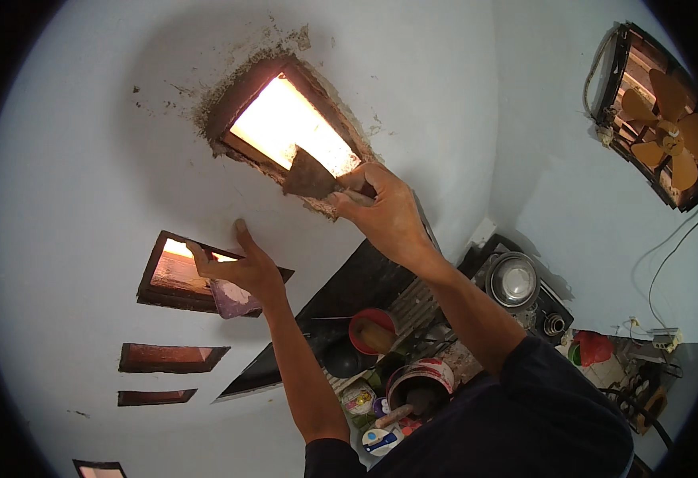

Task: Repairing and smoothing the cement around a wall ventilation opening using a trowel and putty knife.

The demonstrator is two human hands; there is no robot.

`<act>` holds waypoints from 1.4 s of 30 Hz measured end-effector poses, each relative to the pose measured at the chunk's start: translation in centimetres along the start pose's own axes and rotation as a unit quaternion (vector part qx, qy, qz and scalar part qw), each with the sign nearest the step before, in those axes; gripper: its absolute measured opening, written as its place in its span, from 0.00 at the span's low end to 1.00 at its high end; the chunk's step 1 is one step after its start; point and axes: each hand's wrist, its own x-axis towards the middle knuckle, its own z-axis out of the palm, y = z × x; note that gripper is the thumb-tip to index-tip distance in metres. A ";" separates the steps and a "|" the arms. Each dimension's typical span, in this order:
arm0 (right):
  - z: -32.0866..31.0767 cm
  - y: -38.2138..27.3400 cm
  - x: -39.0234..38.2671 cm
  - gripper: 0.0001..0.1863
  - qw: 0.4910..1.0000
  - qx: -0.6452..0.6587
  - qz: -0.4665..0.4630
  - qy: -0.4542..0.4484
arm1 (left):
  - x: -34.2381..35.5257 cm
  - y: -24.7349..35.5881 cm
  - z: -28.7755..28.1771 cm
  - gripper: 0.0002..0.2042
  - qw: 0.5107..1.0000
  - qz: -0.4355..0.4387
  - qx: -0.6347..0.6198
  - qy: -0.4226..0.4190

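Observation:
My right hand (387,213) is closed on a small scraper, its fingers pinching close to the dirty, brownish blade (311,177). That blade lies against the lower edge of the brightly lit wall opening (281,119), where the plaster around the dark frame is rough and broken. Lower and to the left, my left hand (249,271) is in front of a second framed opening (175,275). A flat purple piece with a pale smear (233,299) sticks out below its palm and appears held there. The fingers gripping it are mostly hidden, while the thumb and one finger stand apart.
Two narrower openings (172,358) follow down the wall. Below my arms are a black counter (357,279), a red basin (371,331), a bucket (422,382) and a stove (552,315) with a metal pot (513,279). An orange-bladed fan (672,139) sits in the right wall.

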 end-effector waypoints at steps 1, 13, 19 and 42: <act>0.5 -0.6 0.2 0.20 0.998 0.045 0.031 -0.013 | 0.2 -0.1 -0.2 0.46 1.000 0.004 0.019 0.001; 12.2 -4.3 -1.5 0.17 0.938 0.341 0.040 0.050 | 0.1 1.7 -0.5 0.42 0.998 -0.035 -0.058 -0.001; 15.4 -6.3 -1.6 0.13 0.963 0.252 0.006 0.098 | -0.2 -0.3 -0.2 0.45 0.998 0.052 -0.018 0.008; 8.8 -3.4 -1.7 0.09 0.992 0.085 -0.087 0.017 | 0.1 0.9 -0.3 0.45 1.000 -0.004 -0.001 -0.002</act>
